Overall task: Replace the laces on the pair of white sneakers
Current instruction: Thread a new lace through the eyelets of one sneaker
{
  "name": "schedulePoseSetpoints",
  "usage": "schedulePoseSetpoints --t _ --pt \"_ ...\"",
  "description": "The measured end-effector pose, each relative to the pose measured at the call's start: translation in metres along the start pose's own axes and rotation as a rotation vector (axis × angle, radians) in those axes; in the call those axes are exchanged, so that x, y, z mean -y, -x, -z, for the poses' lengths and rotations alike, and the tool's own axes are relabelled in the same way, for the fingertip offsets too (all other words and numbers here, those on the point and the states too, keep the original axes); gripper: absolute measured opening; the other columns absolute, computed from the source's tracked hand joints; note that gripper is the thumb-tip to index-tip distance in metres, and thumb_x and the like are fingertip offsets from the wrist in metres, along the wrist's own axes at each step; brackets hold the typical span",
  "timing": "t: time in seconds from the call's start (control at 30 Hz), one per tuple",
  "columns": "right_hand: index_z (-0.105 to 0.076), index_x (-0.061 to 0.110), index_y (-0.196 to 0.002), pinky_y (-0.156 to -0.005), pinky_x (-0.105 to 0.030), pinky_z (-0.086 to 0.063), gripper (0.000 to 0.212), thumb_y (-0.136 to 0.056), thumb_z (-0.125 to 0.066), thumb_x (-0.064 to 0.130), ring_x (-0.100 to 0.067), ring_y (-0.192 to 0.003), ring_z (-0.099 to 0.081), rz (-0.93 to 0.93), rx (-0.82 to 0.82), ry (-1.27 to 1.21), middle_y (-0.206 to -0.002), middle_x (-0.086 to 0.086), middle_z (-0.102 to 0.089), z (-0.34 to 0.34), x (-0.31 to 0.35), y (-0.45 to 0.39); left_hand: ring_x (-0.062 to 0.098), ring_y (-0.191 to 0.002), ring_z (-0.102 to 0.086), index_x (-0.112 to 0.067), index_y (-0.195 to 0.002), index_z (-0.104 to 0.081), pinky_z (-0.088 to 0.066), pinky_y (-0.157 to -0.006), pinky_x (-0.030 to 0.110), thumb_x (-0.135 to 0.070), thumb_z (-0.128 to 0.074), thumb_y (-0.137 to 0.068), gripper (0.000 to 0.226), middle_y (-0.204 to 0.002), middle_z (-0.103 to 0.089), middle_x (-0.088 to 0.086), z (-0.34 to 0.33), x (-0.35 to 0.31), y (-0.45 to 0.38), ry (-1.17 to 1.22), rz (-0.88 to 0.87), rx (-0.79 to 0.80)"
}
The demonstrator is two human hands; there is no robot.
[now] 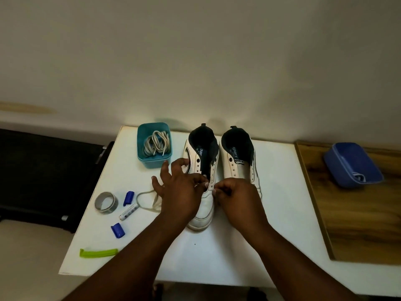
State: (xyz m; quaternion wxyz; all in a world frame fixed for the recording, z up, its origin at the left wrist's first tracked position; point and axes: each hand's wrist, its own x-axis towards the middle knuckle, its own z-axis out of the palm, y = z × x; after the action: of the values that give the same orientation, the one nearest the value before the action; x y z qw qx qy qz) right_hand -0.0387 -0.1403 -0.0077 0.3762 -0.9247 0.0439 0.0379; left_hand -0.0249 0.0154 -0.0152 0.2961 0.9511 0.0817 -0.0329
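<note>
Worktop (271,192): white, carries all items.
Sneakers: left sneaker (202,168) and right sneaker (237,157) side by side, heels away, eyelets bare.
Hands: left hand (181,192) and right hand (236,197) each pinch lace (147,197) at left sneaker's lowest eyelets.
Tub (154,145): teal, holds coiled laces, beside left sneaker.
Tape (106,202): near left edge.

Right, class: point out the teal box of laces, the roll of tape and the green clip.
teal box (154,162), head view, its front wall.
roll of tape (106,202), head view, its grey outer band.
green clip (98,252), head view, mid-length.
</note>
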Motion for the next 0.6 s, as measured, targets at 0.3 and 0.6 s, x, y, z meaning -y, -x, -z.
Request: schedulePoseSetpoints --t 0.3,0.6 --pt "-0.076 0.031 -0.089 -0.072 -0.029 -0.055 0.006 -0.091 -0.073 0.035 -0.001 -0.077 -0.065 0.012 -0.045 0.034 -0.081 0.016 -0.071 -0.006 -0.003 -0.002 0.026 -0.154 -0.001 -0.046 -0.107 -0.074 0.000 -0.122 0.059 -0.041 -0.066 -0.096 0.015 -0.153 -0.027 -0.010 0.006 0.000 -0.003 -0.056 -0.089 0.060" --pt "-0.075 0.033 -0.088 -0.068 -0.027 -0.052 0.008 -0.089 -0.073 0.040 -0.001 -0.079 -0.065 0.006 -0.041 0.030 -0.081 0.016 -0.071 -0.008 -0.001 -0.002 0.030 -0.147 -0.027 -0.039 -0.099 -0.078 -0.028 -0.115 0.059 -0.035 -0.076 -0.089 0.011 -0.147 -0.038 -0.004 0.010 0.019 -0.023 0.043 -0.211 0.148"
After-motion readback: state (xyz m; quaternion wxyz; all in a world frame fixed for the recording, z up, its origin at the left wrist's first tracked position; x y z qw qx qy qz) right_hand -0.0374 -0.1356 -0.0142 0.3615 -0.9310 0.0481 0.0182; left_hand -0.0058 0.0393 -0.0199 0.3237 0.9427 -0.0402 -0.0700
